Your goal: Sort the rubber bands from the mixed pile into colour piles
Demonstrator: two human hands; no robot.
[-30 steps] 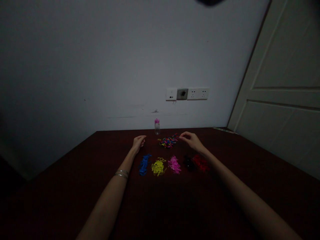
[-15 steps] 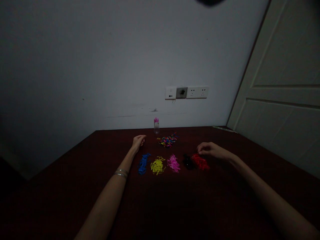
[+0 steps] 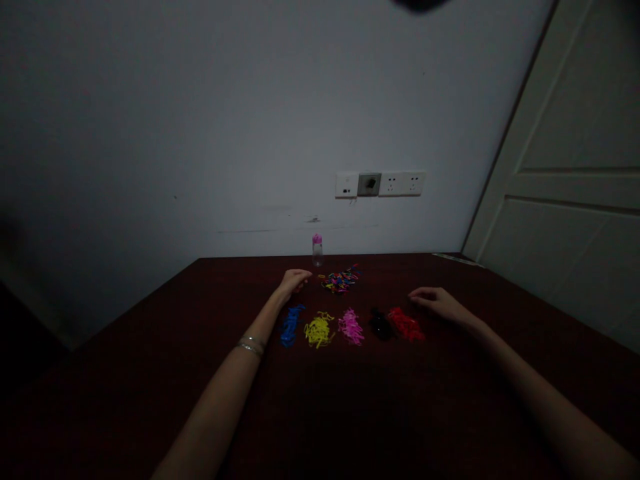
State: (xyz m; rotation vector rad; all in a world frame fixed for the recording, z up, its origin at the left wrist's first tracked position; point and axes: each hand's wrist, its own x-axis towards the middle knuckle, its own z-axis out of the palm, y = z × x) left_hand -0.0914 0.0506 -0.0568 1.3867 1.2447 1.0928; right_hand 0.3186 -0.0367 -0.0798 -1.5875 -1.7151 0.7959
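Observation:
Small coloured loops that look like rubber bands lie sorted in a row of piles: blue (image 3: 291, 327), yellow (image 3: 319, 330), pink (image 3: 351, 327), black (image 3: 381, 325) and red (image 3: 406, 325). Behind the row is a mixed pile of bands (image 3: 341, 281), with one yellow band (image 3: 321, 276) at its left edge. My left hand (image 3: 295, 281) reaches over the table beyond the blue pile, its fingertips stretched toward that yellow band, a small gap apart. My right hand (image 3: 436, 302) is just behind and right of the red pile, fingers loosely bent and apart, with nothing visible in them.
A clear bottle with a pink top (image 3: 317, 251) stands behind the mixed pile, near the wall (image 3: 250, 133). Sockets (image 3: 380, 185) are set in the wall above the dark red-brown table (image 3: 320, 400). A pale panelled door (image 3: 565, 173) is at the right.
My left hand has moved right toward the mixed pile, and its fingers have stretched out. My right hand has drawn back slightly from the red pile. The view has shifted a little.

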